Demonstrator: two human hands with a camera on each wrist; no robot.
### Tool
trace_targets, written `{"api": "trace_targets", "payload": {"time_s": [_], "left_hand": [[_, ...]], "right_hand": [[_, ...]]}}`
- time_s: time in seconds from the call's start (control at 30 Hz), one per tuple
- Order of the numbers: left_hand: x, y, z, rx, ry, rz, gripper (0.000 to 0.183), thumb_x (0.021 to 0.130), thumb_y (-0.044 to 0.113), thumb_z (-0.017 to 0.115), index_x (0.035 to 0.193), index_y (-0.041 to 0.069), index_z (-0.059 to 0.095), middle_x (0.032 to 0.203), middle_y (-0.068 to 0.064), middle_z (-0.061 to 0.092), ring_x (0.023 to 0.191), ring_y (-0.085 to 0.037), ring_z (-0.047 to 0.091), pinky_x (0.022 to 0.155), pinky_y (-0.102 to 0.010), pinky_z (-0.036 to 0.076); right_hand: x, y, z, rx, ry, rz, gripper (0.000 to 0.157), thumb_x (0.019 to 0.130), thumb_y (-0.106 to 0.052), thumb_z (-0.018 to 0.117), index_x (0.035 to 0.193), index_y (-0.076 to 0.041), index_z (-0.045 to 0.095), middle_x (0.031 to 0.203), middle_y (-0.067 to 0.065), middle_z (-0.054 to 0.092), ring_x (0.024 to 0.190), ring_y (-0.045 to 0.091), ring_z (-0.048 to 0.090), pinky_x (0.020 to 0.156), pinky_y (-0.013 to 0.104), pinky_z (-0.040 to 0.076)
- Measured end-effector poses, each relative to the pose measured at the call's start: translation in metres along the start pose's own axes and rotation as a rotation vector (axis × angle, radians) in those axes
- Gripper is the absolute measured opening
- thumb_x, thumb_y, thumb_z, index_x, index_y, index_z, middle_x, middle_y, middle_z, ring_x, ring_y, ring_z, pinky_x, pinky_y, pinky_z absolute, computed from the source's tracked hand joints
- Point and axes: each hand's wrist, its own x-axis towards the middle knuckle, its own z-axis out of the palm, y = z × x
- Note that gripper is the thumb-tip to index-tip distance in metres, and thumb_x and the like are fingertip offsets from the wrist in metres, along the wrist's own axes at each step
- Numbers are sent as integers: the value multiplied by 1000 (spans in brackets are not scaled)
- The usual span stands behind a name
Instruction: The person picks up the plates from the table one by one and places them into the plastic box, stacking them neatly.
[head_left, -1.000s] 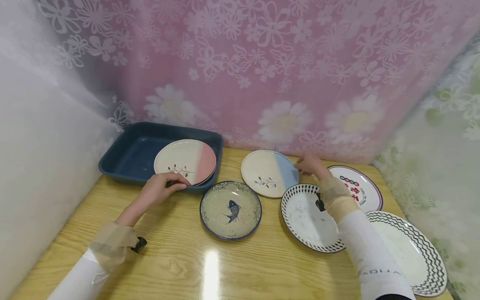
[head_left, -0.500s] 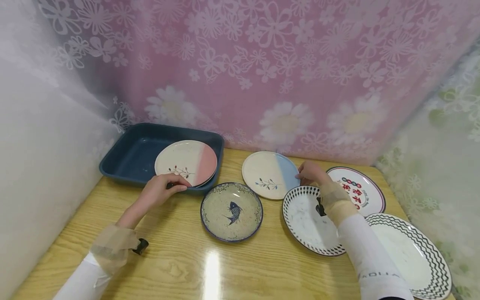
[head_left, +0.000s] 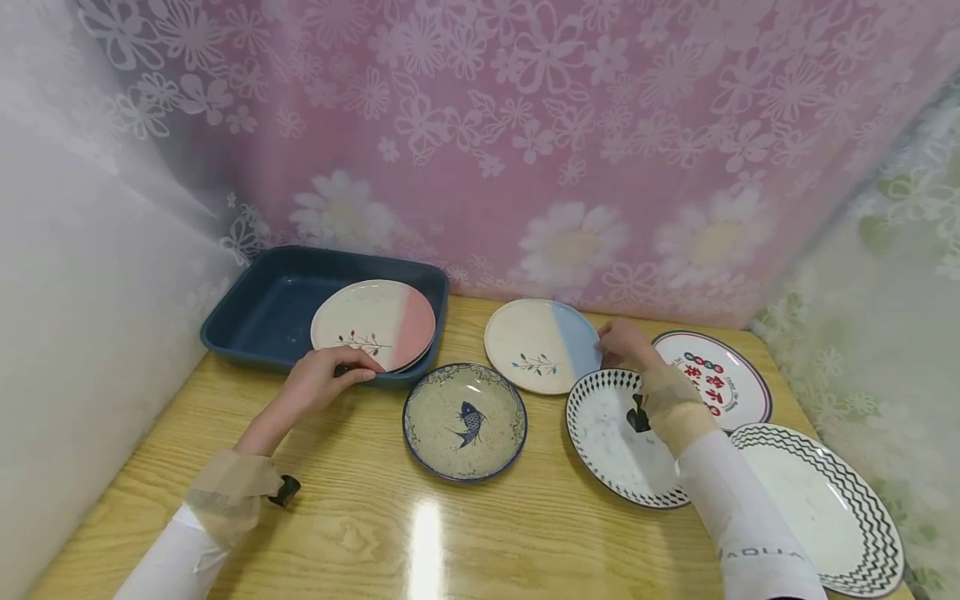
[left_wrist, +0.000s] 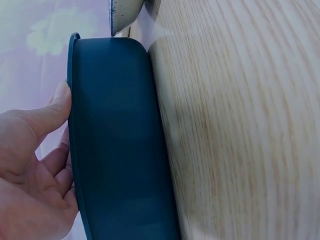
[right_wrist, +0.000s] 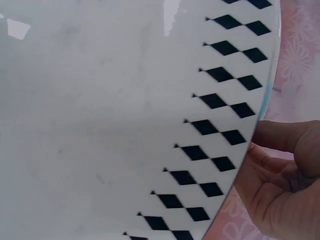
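My left hand (head_left: 324,377) is at the near right of the dark blue tub (head_left: 247,350), pinching the near edge of a pink-and-cream plate (head_left: 367,312) with a red-leafed sprig. That plate lies in the tub, with another rim showing just beneath it. In the left wrist view the thumb is at the tub rim (left_wrist: 75,135) and the curled fingers are partly hidden behind it. My right hand (head_left: 626,343) pinches the right edge of a blue-and-cream plate (head_left: 525,337) at the table's back. In the right wrist view a diamond-rimmed plate (right_wrist: 100,125) hides most of that plate.
A fish-patterned plate (head_left: 465,421) sits mid-table. The diamond-rimmed plate (head_left: 611,437) lies under my right forearm. Farther right are a plate with red lettering (head_left: 738,379) and a zigzag-rimmed oval plate (head_left: 817,500). A pink floral curtain (head_left: 480,150) hangs close behind the wooden table (head_left: 345,533).
My right hand has come down onto the blue-and-cream plate's right edge and closed on it. The left hand and its plate stay in place.
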Motion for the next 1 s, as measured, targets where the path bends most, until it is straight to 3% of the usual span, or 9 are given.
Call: {"api": "trace_targets", "payload": {"time_s": [0.27,0.4,0.53,0.73,1.0], "left_hand": [[-2,1,-1,1,-1,0,12,94,18,72,103,20,80,106,-2,76,103,-28,69,89,-51,53],[-2,0,0,-1,-6,3,12,93,18,72,103,19,80,106,-1,76,103,-28,69,90,-51,53],[-2,-1,0,3,-4,0,12,93,18,72,103,20,80,106,-1,76,103,-28,69,90,-50,53],[-2,-2,0,8,-9,-6,12,94,19,72,103,20,80,106,-1,76,103,-28,69,90,-51,53],[-2,-3,-1,1,-12,-6,12,94,19,72,103,21,80,106,-1,76,101,-27,69,88,-49,53]], "right_hand": [[-2,-3,3,84,71,-47,32,101,2,47,124,22,54,108,33,63,76,23,72,69,33,61],[-6,-8,3,130,82,-111,40,101,2,38,133,25,47,122,44,56,89,38,73,74,38,62],[-9,-16,2,158,90,-120,43,102,2,36,139,24,42,128,45,53,103,48,68,79,42,62],[-12,-19,3,199,104,-99,45,104,0,34,141,24,39,131,44,51,111,49,63,81,42,62],[-17,-21,3,227,149,-115,46,103,-1,33,143,22,37,131,43,51,107,43,65,79,37,62]]}}
